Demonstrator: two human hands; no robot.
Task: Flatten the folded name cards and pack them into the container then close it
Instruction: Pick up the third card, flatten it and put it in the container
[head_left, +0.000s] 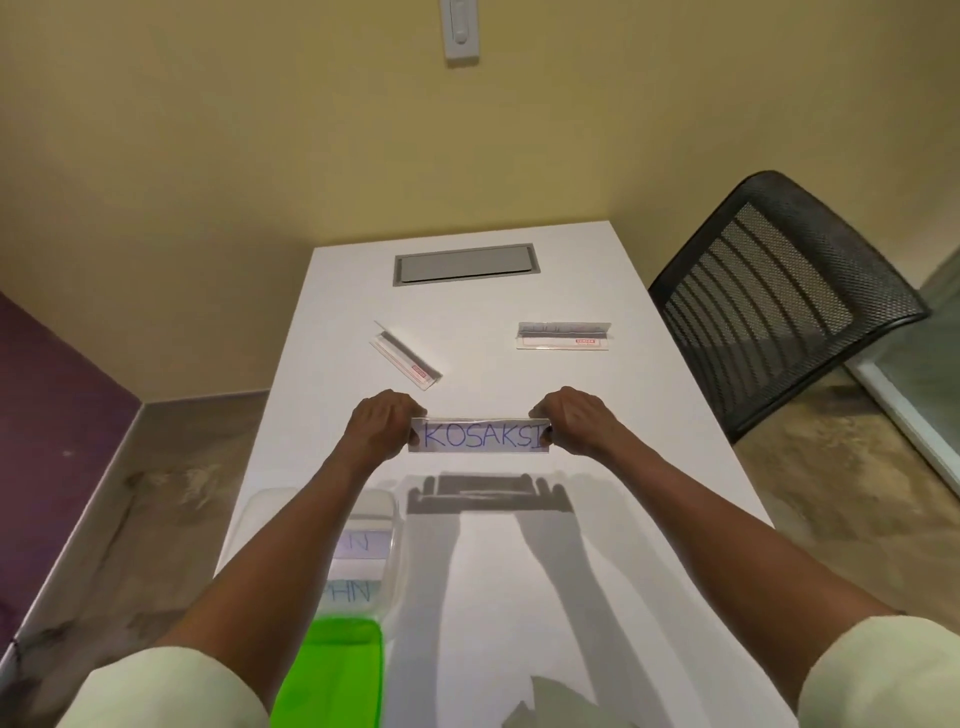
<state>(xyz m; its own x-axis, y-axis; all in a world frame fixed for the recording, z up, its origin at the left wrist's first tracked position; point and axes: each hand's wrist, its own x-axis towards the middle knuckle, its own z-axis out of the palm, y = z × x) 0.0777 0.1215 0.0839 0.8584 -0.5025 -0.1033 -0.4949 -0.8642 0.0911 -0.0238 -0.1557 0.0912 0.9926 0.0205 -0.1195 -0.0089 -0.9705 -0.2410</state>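
i've got the card (479, 435) up off the table (649, 467), one end in each hand. my left hand (382, 423) is pinched on its left end and my right hand (574, 420) on its right end, fingers wrapped over the top edge and thumbs on the front face, so both are clamped on it. the card's long axis runs straight across me, left to right, with the blue lettering facing me. whether it is fully flat yet i can't tell from here, though the face i see looks level.

the box (387, 525) sits down by my left forearm, near the table's left edge, well nearer my left hand than my right. cards already in it lie with their long sides across me too, stacked toward me, so i judge this card needs little turning: it comes back toward me and leftward, then down. the green lid (332, 675) lies just at the box's near end, off, so closing is not yet done.

two more cards wait farther out, folded: one (406, 354) angled ahead of my left hand, the other (563, 336) ahead of my right.
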